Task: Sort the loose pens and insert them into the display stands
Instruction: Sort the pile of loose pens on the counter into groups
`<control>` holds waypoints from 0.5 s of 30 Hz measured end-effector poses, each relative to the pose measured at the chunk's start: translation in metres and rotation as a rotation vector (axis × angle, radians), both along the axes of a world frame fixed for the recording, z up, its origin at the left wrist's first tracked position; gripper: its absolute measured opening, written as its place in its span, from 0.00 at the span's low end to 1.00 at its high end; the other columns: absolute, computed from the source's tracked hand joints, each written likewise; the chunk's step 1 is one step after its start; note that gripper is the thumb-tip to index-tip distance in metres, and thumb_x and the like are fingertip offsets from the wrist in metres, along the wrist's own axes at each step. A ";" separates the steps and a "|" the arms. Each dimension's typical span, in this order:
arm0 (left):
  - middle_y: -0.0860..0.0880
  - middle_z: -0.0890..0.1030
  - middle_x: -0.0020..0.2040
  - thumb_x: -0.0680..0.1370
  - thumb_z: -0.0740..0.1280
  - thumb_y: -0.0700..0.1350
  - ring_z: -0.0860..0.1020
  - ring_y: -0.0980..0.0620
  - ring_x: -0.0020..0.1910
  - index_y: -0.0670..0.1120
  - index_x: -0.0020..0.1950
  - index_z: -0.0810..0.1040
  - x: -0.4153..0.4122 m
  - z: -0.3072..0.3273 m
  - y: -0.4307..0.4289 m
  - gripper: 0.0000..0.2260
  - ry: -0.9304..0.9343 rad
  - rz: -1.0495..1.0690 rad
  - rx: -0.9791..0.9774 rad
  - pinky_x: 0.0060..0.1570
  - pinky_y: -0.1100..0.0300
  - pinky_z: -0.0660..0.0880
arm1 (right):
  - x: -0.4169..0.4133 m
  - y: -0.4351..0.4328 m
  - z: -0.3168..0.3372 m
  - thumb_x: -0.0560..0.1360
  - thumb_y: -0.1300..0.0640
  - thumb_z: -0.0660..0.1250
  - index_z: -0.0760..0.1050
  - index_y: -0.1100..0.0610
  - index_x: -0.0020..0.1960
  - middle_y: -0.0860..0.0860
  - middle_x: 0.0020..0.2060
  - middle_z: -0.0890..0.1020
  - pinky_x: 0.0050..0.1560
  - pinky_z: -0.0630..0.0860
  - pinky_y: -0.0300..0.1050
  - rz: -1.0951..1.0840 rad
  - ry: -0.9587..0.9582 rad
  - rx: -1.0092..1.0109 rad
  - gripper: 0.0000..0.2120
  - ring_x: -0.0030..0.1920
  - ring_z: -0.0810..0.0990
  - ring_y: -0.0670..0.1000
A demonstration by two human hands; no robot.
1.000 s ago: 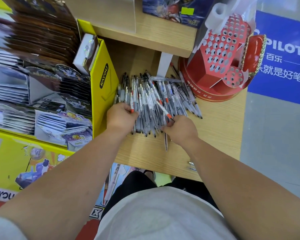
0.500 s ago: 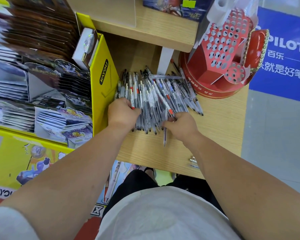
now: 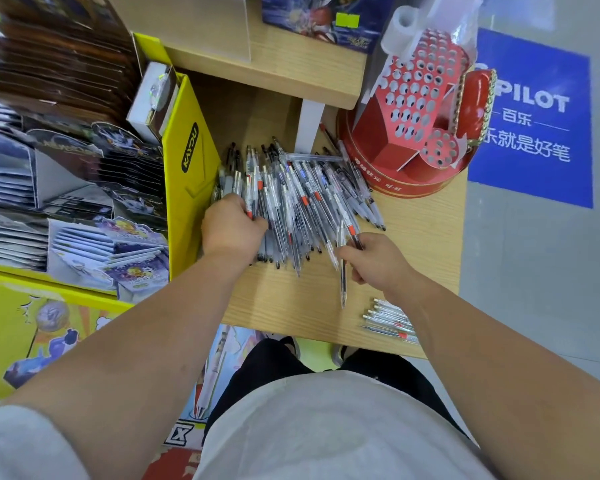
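Mid-frame, the left hand (image 3: 234, 230) lies knuckles-up on the left edge of the pen pile (image 3: 302, 199), fingers curled around several pens. The right hand (image 3: 378, 261) pinches a single pen (image 3: 343, 289) at the pile's lower right. The red display stand (image 3: 413, 109) sits upper right; a yellow box (image 3: 187, 161) crowds the left.

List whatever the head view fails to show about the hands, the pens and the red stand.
All head view.
1. Left hand: its grip; the fingertips are buried in the pen pile.
2. Right hand: whether it pinches more than the one pen; its fingers cover this.
3. Sorted pens near the table edge: the count; the right forearm covers some.
4. Red stand: the far side faces away, and the top is under plastic wrap.
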State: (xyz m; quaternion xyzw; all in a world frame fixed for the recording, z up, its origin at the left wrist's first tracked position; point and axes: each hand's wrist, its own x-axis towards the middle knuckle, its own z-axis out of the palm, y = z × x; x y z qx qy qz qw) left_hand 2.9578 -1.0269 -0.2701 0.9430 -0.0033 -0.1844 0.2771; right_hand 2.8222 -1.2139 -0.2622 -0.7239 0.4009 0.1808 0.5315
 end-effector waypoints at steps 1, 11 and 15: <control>0.51 0.76 0.35 0.74 0.74 0.44 0.79 0.47 0.39 0.44 0.43 0.75 0.000 0.001 0.000 0.09 -0.006 -0.004 0.009 0.36 0.57 0.74 | -0.003 -0.004 0.002 0.75 0.57 0.72 0.69 0.59 0.40 0.55 0.31 0.70 0.25 0.70 0.37 0.003 -0.001 -0.011 0.13 0.30 0.71 0.53; 0.47 0.84 0.43 0.76 0.72 0.40 0.81 0.48 0.41 0.44 0.48 0.81 -0.015 0.017 0.008 0.02 -0.064 0.102 -0.152 0.47 0.51 0.82 | -0.032 -0.060 0.009 0.79 0.53 0.69 0.68 0.56 0.39 0.53 0.33 0.72 0.37 0.72 0.47 0.115 0.067 -0.143 0.15 0.32 0.75 0.54; 0.49 0.80 0.44 0.76 0.72 0.39 0.78 0.49 0.43 0.42 0.50 0.83 -0.038 0.034 -0.002 0.04 -0.124 0.161 -0.176 0.48 0.58 0.76 | -0.045 -0.087 0.004 0.79 0.52 0.68 0.67 0.55 0.40 0.54 0.35 0.74 0.39 0.69 0.48 0.440 0.154 -0.278 0.14 0.36 0.73 0.55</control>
